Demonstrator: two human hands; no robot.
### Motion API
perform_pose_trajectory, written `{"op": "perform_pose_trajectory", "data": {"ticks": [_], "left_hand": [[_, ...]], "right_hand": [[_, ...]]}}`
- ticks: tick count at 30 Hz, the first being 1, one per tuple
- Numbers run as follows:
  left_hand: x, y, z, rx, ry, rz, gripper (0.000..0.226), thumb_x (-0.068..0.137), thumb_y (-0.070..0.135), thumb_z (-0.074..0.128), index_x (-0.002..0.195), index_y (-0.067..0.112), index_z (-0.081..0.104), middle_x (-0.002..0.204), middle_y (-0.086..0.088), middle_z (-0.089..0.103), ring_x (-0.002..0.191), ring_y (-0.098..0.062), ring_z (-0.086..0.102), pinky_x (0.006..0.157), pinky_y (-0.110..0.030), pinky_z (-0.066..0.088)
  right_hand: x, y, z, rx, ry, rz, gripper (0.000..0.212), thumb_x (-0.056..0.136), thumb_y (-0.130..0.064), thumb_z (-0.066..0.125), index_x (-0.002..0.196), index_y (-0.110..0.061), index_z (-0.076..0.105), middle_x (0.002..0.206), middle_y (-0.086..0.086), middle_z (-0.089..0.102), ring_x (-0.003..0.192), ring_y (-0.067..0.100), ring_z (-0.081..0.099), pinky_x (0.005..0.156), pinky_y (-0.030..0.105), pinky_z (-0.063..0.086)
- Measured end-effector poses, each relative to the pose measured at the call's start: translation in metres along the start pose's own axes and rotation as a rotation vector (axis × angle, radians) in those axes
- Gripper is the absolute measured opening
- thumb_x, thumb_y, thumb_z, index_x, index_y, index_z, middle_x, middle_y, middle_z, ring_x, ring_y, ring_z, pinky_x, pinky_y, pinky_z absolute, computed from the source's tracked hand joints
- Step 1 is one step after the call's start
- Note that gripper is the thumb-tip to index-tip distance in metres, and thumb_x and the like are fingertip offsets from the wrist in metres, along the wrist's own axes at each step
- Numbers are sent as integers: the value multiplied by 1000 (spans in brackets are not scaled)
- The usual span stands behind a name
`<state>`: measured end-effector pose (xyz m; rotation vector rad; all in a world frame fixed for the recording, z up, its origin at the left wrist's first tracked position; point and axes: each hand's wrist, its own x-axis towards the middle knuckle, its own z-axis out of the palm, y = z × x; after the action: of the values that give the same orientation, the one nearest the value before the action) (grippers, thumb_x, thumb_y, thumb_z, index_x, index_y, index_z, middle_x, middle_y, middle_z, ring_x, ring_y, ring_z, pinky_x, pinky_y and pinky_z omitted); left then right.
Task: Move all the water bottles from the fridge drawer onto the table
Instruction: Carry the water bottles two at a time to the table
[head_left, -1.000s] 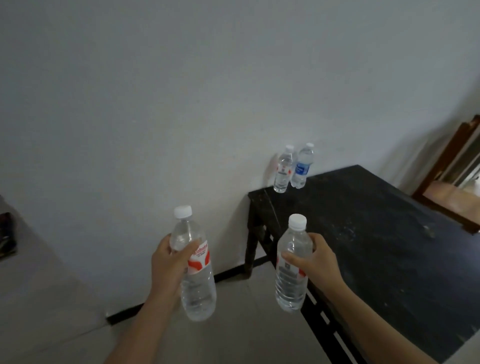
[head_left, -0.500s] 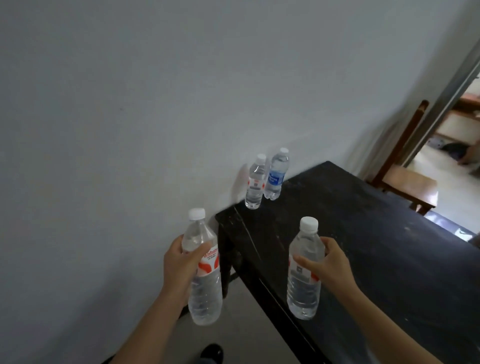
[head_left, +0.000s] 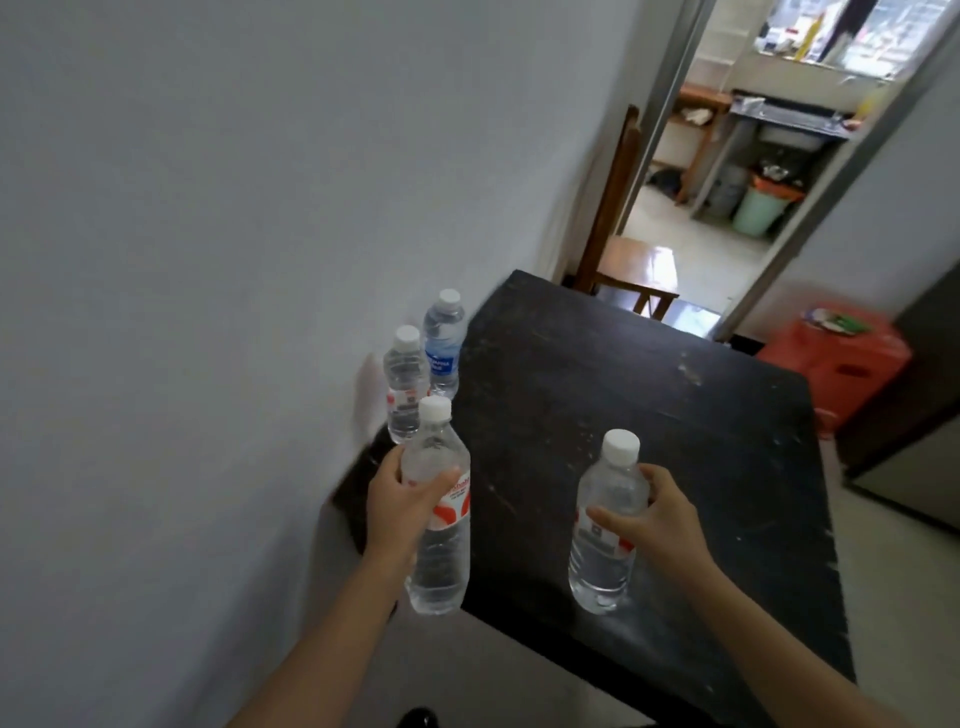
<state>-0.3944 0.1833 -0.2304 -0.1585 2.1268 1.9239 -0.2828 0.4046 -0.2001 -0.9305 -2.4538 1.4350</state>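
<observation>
My left hand (head_left: 402, 501) grips a clear water bottle with a red and white label (head_left: 439, 551) upright, over the near left edge of the black table (head_left: 623, 415). In my right hand (head_left: 657, 525) is a second clear bottle with a white cap (head_left: 602, 566), held upright over the table's near part. Two more bottles stand on the table's far left corner by the wall: one with a red label (head_left: 404, 387) and one with a blue label (head_left: 443, 348). The fridge drawer is out of sight.
A grey wall runs along the table's left side. A wooden chair (head_left: 623, 249) stands behind the table before an open doorway. A red plastic stool (head_left: 841, 358) sits to the right of the table, next to a dark cabinet.
The view has swung right and closer to the table. Both hands have carried their bottles forward, and they are now over the tabletop rather than beside it.
</observation>
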Motion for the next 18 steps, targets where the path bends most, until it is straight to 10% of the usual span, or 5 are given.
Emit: {"op": "perform_pose_trajectory", "data": {"ticks": [6,18], "left_hand": [[17,2,50,-13,-171,-8,29,73,18,75,92,31,57,97,4,65,93,-15,62,83,-37,52],[66,38,138,143,-136,152,51,67,20,80,111,20,53,107,5,59,101,-13,56,90,-34,49]], "right_hand": [[6,28,-29,39,135,96,66,62,-17,83,116,-18,46,104,-2,54,96,18,57,73,31,52],[76,48,-81,139,249,67,62,65,-16,82,115,-18,46,100,-3,53,90,15,54,65,21,45]]}}
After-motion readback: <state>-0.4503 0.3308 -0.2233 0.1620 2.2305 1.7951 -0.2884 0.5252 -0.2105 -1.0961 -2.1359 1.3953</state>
